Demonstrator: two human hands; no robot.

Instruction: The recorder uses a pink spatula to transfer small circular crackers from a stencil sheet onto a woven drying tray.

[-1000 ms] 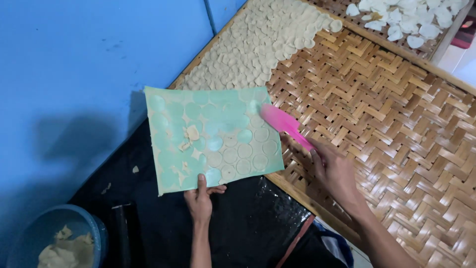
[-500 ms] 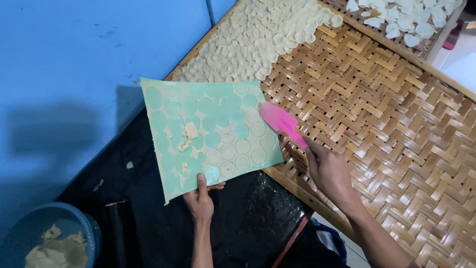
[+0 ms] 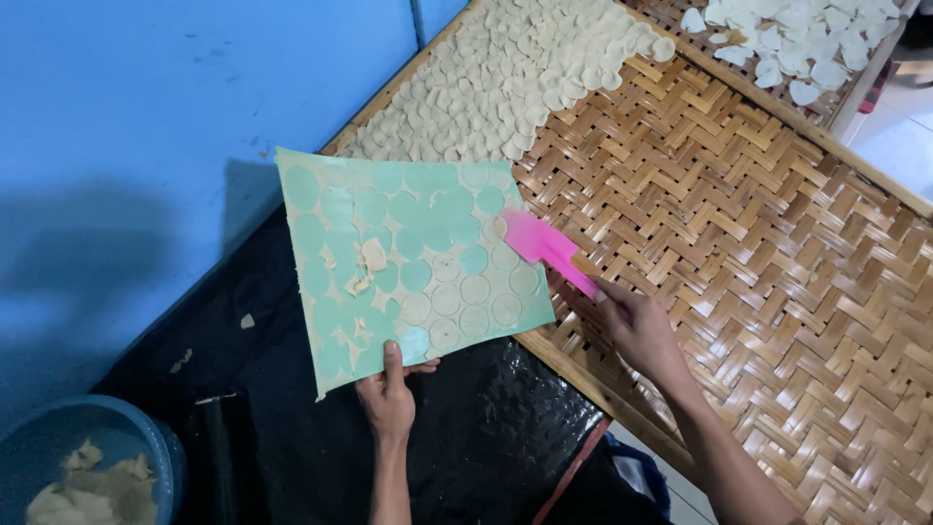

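My left hand pinches the near edge of a green mat and holds it tilted up. The mat carries a thin sheet of dough cut into rounds; several rounds remain at its lower right, with scraps near its middle. My right hand grips a pink scraper, whose blade rests against the mat's right edge. Beyond the mat, pale dough rounds lie in overlapping rows on a woven bamboo tray.
A blue wall fills the left. A black plastic sheet lies under the mat. A blue bucket with dough scraps stands at the bottom left. A second tray with white pieces sits at the top right.
The mat has shifted a little to the right and closer to the tray. The pink scraper has moved onto the mat's right edge among the remaining rounds.
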